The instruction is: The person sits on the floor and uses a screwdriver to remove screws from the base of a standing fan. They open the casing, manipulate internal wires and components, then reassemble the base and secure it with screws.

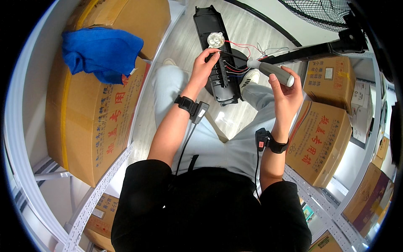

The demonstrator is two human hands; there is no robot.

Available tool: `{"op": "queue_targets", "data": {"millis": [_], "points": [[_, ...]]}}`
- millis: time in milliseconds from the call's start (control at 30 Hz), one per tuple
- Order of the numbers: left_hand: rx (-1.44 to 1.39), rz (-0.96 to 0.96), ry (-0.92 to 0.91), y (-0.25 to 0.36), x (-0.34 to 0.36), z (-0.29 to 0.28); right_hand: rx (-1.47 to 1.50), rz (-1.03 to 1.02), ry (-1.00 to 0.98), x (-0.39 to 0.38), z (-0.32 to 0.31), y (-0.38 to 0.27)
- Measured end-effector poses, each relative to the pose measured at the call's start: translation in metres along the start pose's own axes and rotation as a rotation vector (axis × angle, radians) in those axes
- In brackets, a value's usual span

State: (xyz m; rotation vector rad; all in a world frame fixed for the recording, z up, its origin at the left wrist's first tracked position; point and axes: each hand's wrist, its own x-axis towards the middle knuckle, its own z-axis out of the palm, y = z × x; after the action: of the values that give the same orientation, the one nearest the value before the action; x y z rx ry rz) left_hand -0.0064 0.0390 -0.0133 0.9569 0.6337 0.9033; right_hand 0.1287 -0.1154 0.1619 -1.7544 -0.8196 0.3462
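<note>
My right hand (286, 93) grips the grey handle of a screwdriver (275, 72) between thumb and fingers. Its dark shaft points left toward my left hand (203, 72), whose thumb and forefinger are pinched together at the tip; whatever they hold is too small to make out. Below the fingers lies a long black plastic housing (210, 21), upright in the picture between my legs. A round whitish part (215, 40) sits on it. Thin red wires (241, 44) and some blue ones run from the housing to the right.
A black pole (310, 51) and a black mesh guard (317, 14) stand at the upper right. Shelves with cardboard boxes (92, 113) flank me on both sides, and a blue cloth (100, 52) drapes over the left ones. Each wrist wears a strapped device with a cable.
</note>
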Motion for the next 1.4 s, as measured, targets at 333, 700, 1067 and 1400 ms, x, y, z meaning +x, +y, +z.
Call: {"op": "queue_targets", "data": {"millis": [333,700,1067,1400], "points": [[0.002,0.017,0.009,0.0,0.0,0.0,0.011,-0.007,-0.032,-0.001,0.0,0.002],[0.071,0.058,-0.02,0.004,0.0,0.001,-0.051,-0.105,-0.143,0.004,-0.003,-0.009],[0.14,0.059,-0.059,0.004,-0.001,0.0,-0.168,-0.208,-0.242,0.012,-0.006,-0.018],[-0.025,0.036,-0.011,0.006,0.001,-0.002,-0.249,-0.242,-0.138,-0.008,-0.014,-0.028]]}}
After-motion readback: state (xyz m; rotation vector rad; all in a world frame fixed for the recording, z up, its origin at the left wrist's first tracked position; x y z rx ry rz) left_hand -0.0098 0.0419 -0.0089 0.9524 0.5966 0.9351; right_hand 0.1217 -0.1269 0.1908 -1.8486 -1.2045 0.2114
